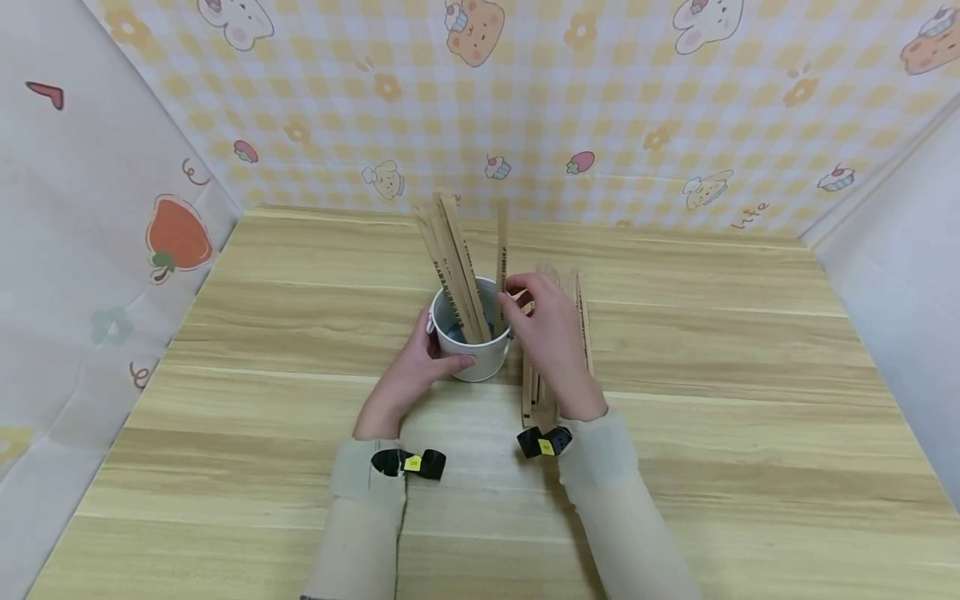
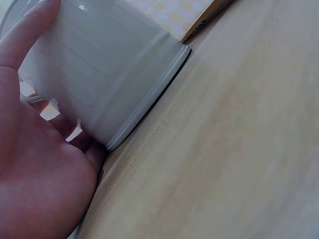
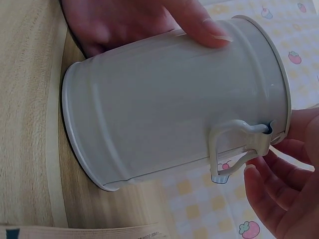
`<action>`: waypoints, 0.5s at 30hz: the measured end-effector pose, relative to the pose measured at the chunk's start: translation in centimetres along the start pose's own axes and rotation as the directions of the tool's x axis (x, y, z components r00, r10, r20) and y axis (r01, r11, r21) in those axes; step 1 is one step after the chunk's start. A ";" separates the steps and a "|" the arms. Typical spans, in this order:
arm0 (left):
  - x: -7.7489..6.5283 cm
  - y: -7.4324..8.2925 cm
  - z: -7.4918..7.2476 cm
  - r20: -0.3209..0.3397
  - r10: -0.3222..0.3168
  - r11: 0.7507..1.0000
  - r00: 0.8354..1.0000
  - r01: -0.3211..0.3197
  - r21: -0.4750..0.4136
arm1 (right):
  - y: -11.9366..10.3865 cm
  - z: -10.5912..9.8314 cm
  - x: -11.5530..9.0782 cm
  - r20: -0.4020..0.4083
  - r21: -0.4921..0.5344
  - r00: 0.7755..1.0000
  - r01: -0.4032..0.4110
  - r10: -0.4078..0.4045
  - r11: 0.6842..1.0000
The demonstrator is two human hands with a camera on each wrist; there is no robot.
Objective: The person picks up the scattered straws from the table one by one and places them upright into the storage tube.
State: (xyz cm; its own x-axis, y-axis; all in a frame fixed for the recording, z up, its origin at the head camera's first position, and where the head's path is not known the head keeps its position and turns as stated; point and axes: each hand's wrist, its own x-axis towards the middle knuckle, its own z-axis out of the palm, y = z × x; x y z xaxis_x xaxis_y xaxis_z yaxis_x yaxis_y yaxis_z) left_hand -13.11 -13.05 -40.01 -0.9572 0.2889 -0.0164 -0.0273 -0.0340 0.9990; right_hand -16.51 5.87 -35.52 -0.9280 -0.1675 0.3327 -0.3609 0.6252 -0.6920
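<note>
A white metal bucket (image 1: 480, 360) with small side handles stands upright on the table. My left hand (image 1: 408, 367) grips it from the left, thumb across the front and fingers behind. Several slim brown paper-wrapped sticks (image 1: 453, 267) with black print lean inside it, tilted left. At the right rim, my right hand (image 1: 551, 329) pinches one more paper-wrapped stick (image 1: 502, 242) between thumb and fingertips, upright with its lower end inside the bucket. In the right wrist view a wire handle (image 3: 214, 149) sits beside my right fingers (image 3: 279, 184); the held stick is hidden there.
Under my right forearm and hand lies a pile of similar wrapped sticks (image 1: 528, 392), partly covered. The wooden table (image 1: 712, 375) meets a yellow checked cloth wall (image 1: 525, 108) at the back. White cloth walls (image 1: 75, 250) rise at both sides.
</note>
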 end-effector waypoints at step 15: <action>0.6 -2.1 -0.5 -0.020 0.003 1.000 1.000 -0.003 0.026 | 0.4 -1.2 0.2 -0.030 0.030 0.999 -0.030 0.031 0.999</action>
State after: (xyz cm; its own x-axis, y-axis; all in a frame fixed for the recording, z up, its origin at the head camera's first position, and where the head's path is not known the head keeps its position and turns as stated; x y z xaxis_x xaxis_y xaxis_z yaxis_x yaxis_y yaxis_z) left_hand -13.73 -13.31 -42.17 -0.9629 0.2694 -0.0140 -0.0173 -0.0099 0.9998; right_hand -16.77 7.01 -34.98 -0.9355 -0.1254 0.3305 -0.3358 0.6067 -0.7205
